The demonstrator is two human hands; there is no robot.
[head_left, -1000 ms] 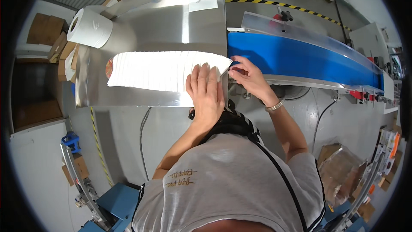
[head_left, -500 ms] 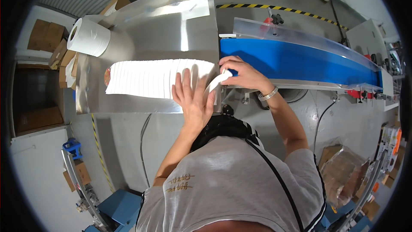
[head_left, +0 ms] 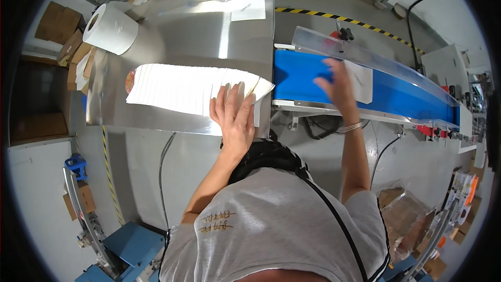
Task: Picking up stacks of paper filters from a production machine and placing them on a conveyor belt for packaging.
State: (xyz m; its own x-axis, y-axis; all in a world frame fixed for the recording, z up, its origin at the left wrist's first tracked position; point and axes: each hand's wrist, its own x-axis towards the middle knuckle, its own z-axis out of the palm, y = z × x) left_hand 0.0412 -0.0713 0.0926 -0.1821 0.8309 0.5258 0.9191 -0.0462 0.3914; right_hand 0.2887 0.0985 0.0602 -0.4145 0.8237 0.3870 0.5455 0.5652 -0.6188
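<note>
A long fanned row of white paper sheets (head_left: 177,89) lies on the steel table (head_left: 177,31). My left hand (head_left: 235,117) rests flat on the right end of that row, fingers spread, holding nothing. My right hand (head_left: 336,83) hovers over the blue conveyor belt (head_left: 412,99), fingers apart and a little blurred. A single white sheet (head_left: 364,82) lies on the belt, touching or just under that hand's fingers. I wear a bracelet on the right wrist.
A large white paper roll (head_left: 109,28) stands at the table's far left corner, with cardboard boxes (head_left: 62,31) beyond it. A clear guard plate (head_left: 365,52) runs along the belt's far side. Another white sheet (head_left: 248,8) lies at the back of the table.
My right hand has left the right end of the row and moved right over the blue belt, where one sheet now lies. My left hand has stayed on the row.
</note>
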